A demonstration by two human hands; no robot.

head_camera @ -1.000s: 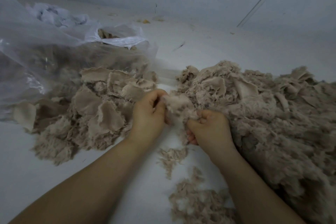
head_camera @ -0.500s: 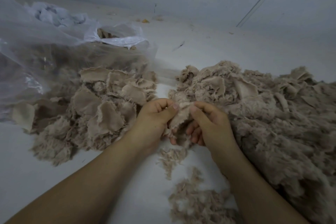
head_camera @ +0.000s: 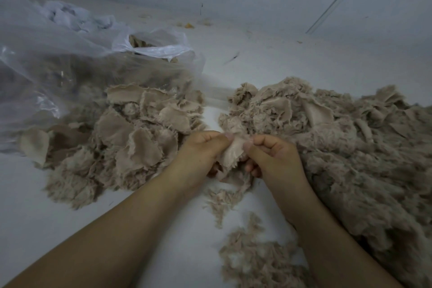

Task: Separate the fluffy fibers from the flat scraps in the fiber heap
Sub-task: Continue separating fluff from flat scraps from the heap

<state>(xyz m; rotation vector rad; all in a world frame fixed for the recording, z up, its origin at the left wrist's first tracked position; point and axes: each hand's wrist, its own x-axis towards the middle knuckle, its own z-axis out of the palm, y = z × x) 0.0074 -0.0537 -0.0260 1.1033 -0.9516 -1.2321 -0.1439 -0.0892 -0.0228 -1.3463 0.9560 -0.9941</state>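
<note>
hands: two, left hand (head_camera: pixel 201 147) and right hand (head_camera: pixel 273 154), both pinched on one flat scrap (head_camera: pixel 231 152) between them; scrap pile (head_camera: pixel 131 138) left, fiber heap (head_camera: pixel 350 147) right.

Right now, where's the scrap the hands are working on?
In the head view, the flat scrap sits centre frame, pinched between the left hand and right hand, at the near-left edge of the big fiber heap.

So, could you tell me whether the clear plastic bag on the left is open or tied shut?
Open. The plastic bag has a gaping mouth with its white rim folded back, and beige scraps show inside the opening.
</note>
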